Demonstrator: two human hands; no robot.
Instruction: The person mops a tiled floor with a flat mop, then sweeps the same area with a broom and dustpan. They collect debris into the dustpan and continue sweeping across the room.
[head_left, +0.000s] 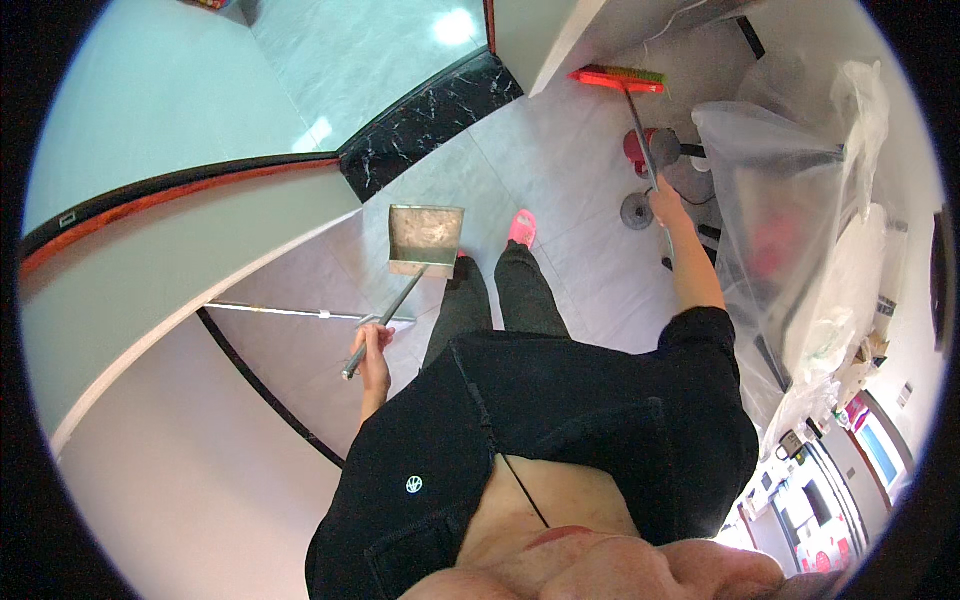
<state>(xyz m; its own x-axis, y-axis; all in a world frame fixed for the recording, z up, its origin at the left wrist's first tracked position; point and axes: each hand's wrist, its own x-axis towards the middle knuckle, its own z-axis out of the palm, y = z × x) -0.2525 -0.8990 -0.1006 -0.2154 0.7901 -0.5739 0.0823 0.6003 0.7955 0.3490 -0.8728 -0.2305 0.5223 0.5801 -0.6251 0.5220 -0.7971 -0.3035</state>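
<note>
My left hand (373, 351) grips the grey metal handle of a long-handled dustpan (426, 231). The pan is a worn metal box, held above the tiled floor by my left foot; whether it touches the floor I cannot tell. In my right hand (664, 205) is the thin metal pole of a broom (619, 78). Its orange head with green bristles lies on the floor at the upper right, close to the end of a wall. Both arms reach out to the sides, the right one farther forward.
Clear plastic sheeting (772, 180) drapes over furniture on the right, with a round metal base (637, 211) and a red object (639, 153) beside it. A black marble threshold (435, 120) crosses the doorway ahead. A floor squeegee (322, 313) lies on the left.
</note>
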